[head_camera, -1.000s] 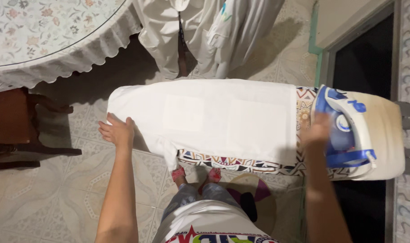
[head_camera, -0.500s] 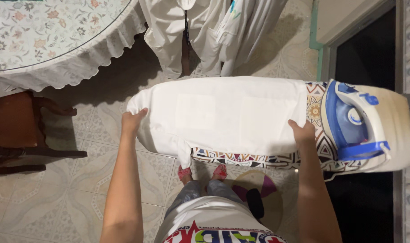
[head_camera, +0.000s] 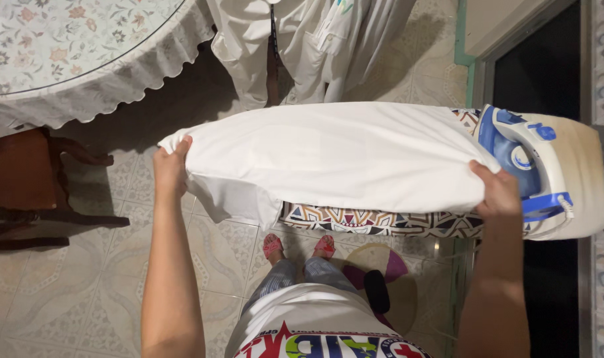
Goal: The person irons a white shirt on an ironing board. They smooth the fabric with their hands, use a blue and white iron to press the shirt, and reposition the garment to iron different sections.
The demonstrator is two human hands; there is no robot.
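At the bottom of the frame, a white shirt [head_camera: 302, 325] with a bright printed band hangs over red-sandalled feet on patterned floor tiles [head_camera: 83, 292]. The left hand [head_camera: 170, 169] is clenched on the left end of a white cloth [head_camera: 335, 156], and the right hand [head_camera: 497, 192] grips its lower right corner, so the cloth stretches between them across the middle of the frame (smooth, soft, slightly lifted and draping at the lower left). Under it lies an ironing board [head_camera: 381, 219] with a geometric, many-coloured cover. At the right end a blue and white iron [head_camera: 521, 166] rests on a cream pad, just beside the right hand. Farther up, pale garments [head_camera: 308, 46] hang; upper left, a round tabletop [head_camera: 63, 46] carries a floral, lace-edged covering.
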